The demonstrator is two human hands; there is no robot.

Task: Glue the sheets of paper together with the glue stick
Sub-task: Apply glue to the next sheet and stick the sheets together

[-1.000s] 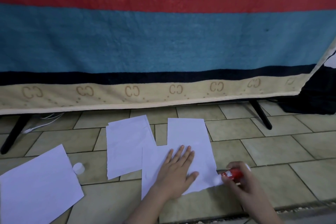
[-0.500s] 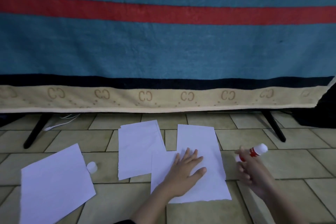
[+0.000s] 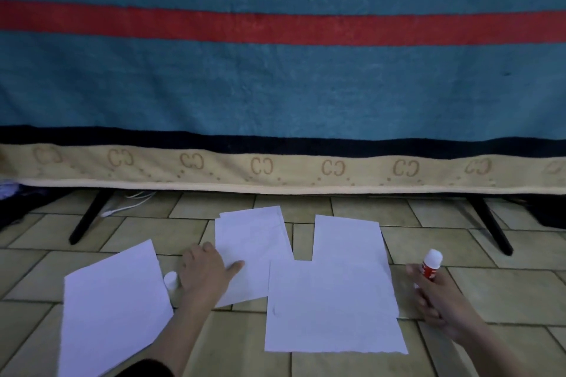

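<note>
White paper sheets lie on the tiled floor. Two joined sheets (image 3: 333, 294) lie in the middle. A small stack of sheets (image 3: 249, 251) sits to their left, and one single sheet (image 3: 113, 312) lies at the far left. My left hand (image 3: 205, 275) rests on the left edge of the stack with fingers spread. The white glue cap (image 3: 170, 280) stands just left of that hand. My right hand (image 3: 441, 303) grips the red and white glue stick (image 3: 431, 263), tip up, to the right of the joined sheets.
A blue blanket with a red stripe and beige border (image 3: 275, 101) hangs across the back. Two black stand legs (image 3: 88, 217) (image 3: 493, 223) reach onto the floor. A white cable (image 3: 128, 205) lies under the blanket at left.
My left hand left the joined sheets and moved left onto the stack. My right hand lifted the glue stick off the sheet edge and now holds it upright. The camera tilted up.
</note>
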